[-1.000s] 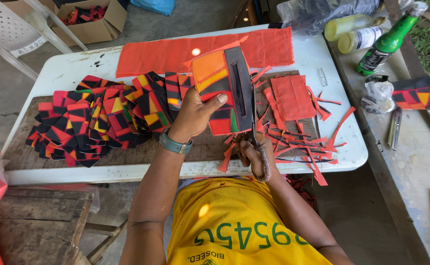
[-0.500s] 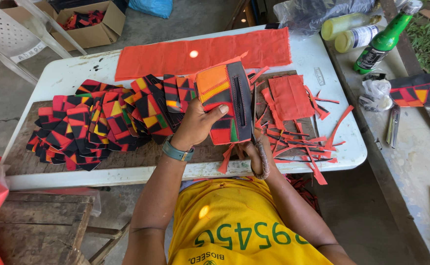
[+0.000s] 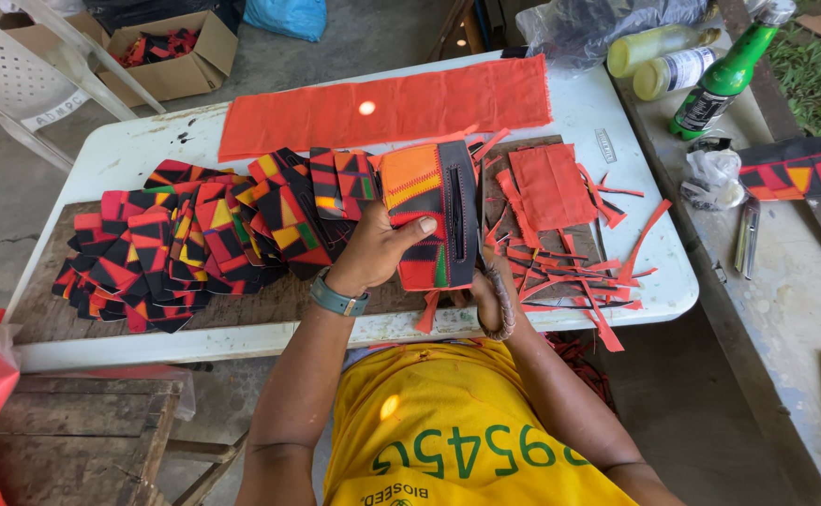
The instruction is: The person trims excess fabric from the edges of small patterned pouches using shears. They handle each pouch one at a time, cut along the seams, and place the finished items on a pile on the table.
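Orange, red and black patchwork piece (image 3: 429, 217) with a dark zip slot down its right side, held just above the wooden board (image 3: 270, 302) near the front edge of the white counter (image 3: 148, 150). Pinched at its lower left by the left hand (image 3: 378, 253), thumb flat on top, other fingers tucked under. Right hand (image 3: 488, 292) curled low at the piece's bottom right corner, mostly hidden by the cloth; cannot tell whether closed on anything.

Risks, as a judgement: grip on one side only, so likely to sag or twist at the free edge and skew any trimming. Right-hand fingers close under the hem, easy to nick if a blade is there. Loose red trimmings (image 3: 579, 281) just beside, apt to snag or slide off the edge.

Around: overlapping pile of finished patchwork pieces (image 3: 186, 245) crowding the left of the board, touching the held piece's far side. Long orange cloth strip (image 3: 382, 108) behind. Red fabric square (image 3: 551, 183) to the right among the scraps. Well apart, on the next surface, green bottle (image 3: 724, 75). Little bare room for laying the piece flat.
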